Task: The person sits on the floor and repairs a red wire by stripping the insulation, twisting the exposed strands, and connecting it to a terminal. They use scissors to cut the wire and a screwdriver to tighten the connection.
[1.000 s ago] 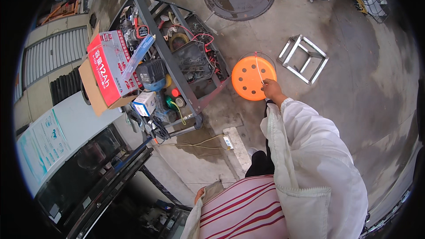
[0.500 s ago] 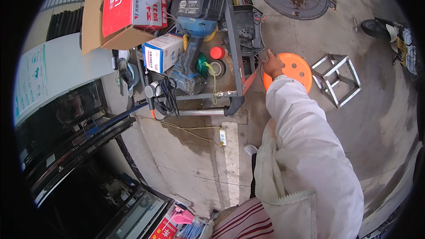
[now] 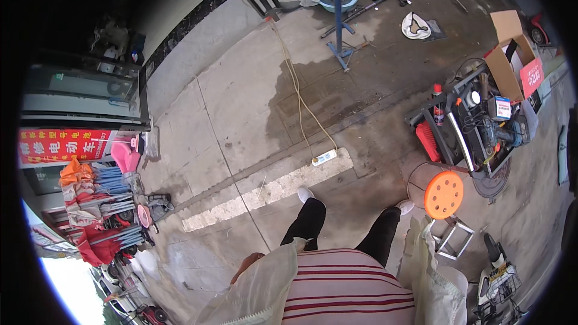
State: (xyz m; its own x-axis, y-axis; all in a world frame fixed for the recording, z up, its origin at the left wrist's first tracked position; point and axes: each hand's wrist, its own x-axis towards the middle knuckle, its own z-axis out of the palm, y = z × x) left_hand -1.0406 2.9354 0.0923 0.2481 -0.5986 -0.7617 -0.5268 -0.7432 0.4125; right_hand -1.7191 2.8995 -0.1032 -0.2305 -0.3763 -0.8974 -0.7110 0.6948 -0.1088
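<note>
Only part of my left hand shows, low in the picture beside the pale jacket; its fingers are hidden, so what it holds cannot be made out. My right hand is out of sight, with just the jacket's right side showing. Ahead to the right stands a stool with a round orange seat pierced by several holes, close to my right shoe. A square metal frame sits just nearer than the stool.
Beyond the stool is a tool cart carrying a blue power tool, a small white-and-blue box and an open cardboard box. A power strip with a trailing cord lies ahead. A blue post rises farther off; folded goods stand left.
My right hand was on the orange stool seat with the arm stretched out; it has left the view. The view has swung left, and the cart now appears farther away at right.
</note>
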